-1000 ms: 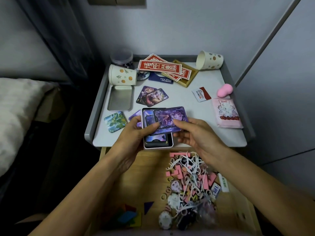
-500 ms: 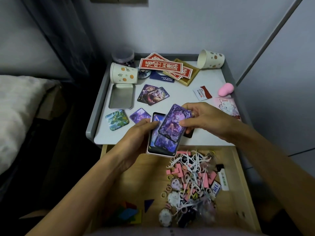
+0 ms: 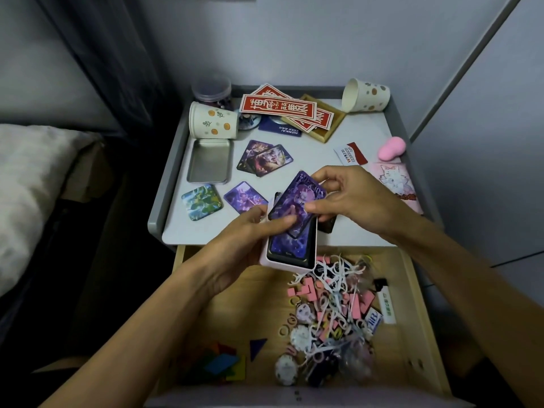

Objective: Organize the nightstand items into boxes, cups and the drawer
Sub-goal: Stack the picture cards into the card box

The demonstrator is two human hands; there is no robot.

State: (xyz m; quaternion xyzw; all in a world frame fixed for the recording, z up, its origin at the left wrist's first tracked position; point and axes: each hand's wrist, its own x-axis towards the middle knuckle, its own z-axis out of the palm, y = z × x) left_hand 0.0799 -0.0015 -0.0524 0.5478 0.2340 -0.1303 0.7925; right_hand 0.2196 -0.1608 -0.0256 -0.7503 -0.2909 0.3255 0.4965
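My left hand [image 3: 244, 234] grips the card box [image 3: 282, 265], thumb on top; my right hand [image 3: 353, 198] pinches the top card [image 3: 303, 195]; forearms converge.

I see a bedroom at home: pale bedding [image 3: 32, 184] well left of my left hand [image 3: 244, 231], a cluttered grey nightstand [image 3: 164, 195] beyond it, its wooden drawer [image 3: 410, 290] open beneath.

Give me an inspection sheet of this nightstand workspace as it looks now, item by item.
Surface: grey nightstand top, raised rim, crowded.
Job's things: card box held partly over the open drawer; purple card angled on its stack; loose cards; two paper cups on their sides; empty tin.
Clutter: red strips, jar, pink toy.
Grippers: left hand grips card box; right hand pinches purple card.
Cables: nothing seen.
Surroundings: bed at left, wall behind.
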